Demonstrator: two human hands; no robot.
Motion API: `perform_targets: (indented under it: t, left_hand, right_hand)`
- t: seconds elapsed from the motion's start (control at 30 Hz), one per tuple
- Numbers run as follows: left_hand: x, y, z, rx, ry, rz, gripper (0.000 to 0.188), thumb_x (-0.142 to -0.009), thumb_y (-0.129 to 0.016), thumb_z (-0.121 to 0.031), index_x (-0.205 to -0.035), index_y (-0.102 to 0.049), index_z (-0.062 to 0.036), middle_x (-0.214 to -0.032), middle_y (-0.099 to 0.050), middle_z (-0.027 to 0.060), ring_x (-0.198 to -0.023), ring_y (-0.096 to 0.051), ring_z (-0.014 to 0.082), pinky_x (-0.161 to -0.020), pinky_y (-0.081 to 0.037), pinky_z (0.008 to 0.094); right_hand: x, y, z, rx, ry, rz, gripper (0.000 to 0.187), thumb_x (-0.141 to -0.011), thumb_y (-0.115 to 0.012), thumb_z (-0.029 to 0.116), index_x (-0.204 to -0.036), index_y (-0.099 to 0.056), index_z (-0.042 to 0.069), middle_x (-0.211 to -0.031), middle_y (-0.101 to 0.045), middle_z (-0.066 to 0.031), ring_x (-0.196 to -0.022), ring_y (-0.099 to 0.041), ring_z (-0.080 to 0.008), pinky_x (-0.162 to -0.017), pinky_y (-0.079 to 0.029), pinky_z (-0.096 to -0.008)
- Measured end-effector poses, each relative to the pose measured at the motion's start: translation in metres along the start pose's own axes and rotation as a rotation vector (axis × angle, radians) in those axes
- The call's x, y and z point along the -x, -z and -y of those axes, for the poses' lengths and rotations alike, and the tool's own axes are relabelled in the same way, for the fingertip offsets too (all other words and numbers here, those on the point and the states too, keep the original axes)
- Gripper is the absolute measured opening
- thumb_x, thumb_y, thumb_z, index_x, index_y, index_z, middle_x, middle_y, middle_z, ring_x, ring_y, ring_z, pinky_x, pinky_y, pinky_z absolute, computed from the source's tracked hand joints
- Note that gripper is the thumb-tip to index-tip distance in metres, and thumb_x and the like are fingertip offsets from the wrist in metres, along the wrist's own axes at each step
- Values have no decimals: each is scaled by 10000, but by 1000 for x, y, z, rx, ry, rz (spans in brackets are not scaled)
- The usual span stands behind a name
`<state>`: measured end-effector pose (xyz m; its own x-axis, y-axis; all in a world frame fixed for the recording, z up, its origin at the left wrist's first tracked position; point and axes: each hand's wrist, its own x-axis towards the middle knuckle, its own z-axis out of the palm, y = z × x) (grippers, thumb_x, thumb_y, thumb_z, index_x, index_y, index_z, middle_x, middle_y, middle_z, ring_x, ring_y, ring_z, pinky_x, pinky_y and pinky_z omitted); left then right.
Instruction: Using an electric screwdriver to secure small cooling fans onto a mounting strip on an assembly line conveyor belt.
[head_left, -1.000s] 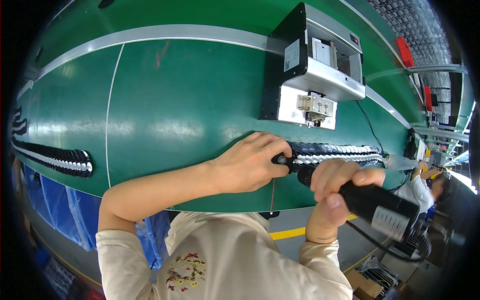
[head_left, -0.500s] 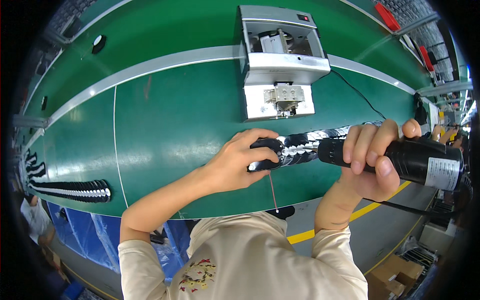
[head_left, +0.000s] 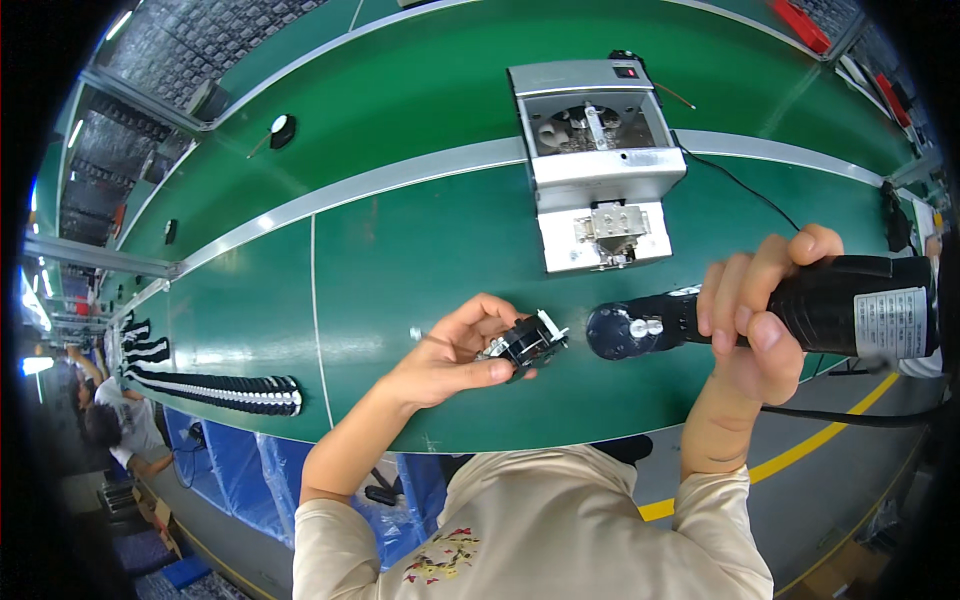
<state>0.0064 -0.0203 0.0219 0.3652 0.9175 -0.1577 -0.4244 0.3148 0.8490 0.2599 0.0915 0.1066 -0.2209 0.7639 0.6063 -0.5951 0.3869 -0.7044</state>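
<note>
My left hand (head_left: pixel 450 360) pinches a small black round part (head_left: pixel 532 342) between thumb and fingers. The part is tilted, with a white edge and metal pieces on it, and a thin reddish wire trails from it across my palm. My right hand (head_left: pixel 755 305) wraps round a thick black electric screwdriver (head_left: pixel 845 300), held level with its front end to the left. That end is hard to make out against the row of parts. Beneath it lies a row of black and silver parts (head_left: pixel 615 335), its round end near the left-hand part but apart from it.
A silver screw feeder (head_left: pixel 605 160) stands beyond my hands, a black cable running from its right. Another row of black and white parts (head_left: pixel 220 390) lies at the left. A metal strip (head_left: pixel 400 170) crosses the green table (head_left: pixel 400 260). Another person (head_left: pixel 135 425) is at far left.
My left hand has come away from the end of the row and now holds one black part, turned on edge. The whole view has shifted; my right hand keeps the screwdriver.
</note>
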Motion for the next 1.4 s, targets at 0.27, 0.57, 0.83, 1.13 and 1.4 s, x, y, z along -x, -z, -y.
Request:
perform_targets:
  t: [0.27, 0.57, 0.83, 1.13, 1.4]
  left_hand:
    - [6, -7, -6, 279, 76, 21, 471, -919, -664, -216, -1280, -385, -98, -1237, -557, 157, -1101, -619, 319, -895, -561, 433]
    - [7, -6, -3, -390, -115, -171, 439, -850, -696, -17, -1212, -460, -97, -1239, -544, 115, -1101, -575, 188, -926, -496, 336]
    - [12, 2, -14, 243, 73, -267, 342, -1025, -440, -362, -1222, -402, -85, -1225, -568, 184, -1015, -655, 337, -835, -579, 425]
    - [29, 30, -29, 378, 194, -330, 492, -995, -416, -444, -1335, -430, -89, -1211, -559, 299, -723, -639, 214, -602, -565, 269]
    - [43, 26, -43, 425, 5, -332, 430, -998, -354, -477, -1196, -481, -116, -1155, -578, 329, -565, -586, 210, -387, -408, 223]
  right_hand:
    - [3, -4, 1, 0, -45, -28, 521, -774, -659, 77, -1216, -386, 43, -640, -477, -30, -445, -461, -126, -446, -430, -278]
    - [5, -10, 0, -36, -80, -9, 522, -764, -669, 79, -1196, -379, 45, -636, -478, -31, -439, -470, -132, -444, -435, -283]
    - [6, -16, -4, -28, -96, 7, 503, -757, -677, 78, -1163, -381, 52, -645, -478, -35, -440, -471, -133, -440, -436, -285]
    - [7, -13, -4, -48, -95, 5, 506, -749, -695, 71, -1153, -391, 62, -657, -482, -35, -443, -462, -131, -442, -429, -282]
    - [7, -13, -5, -36, -99, 8, 513, -750, -698, 67, -1162, -393, 66, -649, -484, -32, -450, -468, -135, -443, -424, -281]
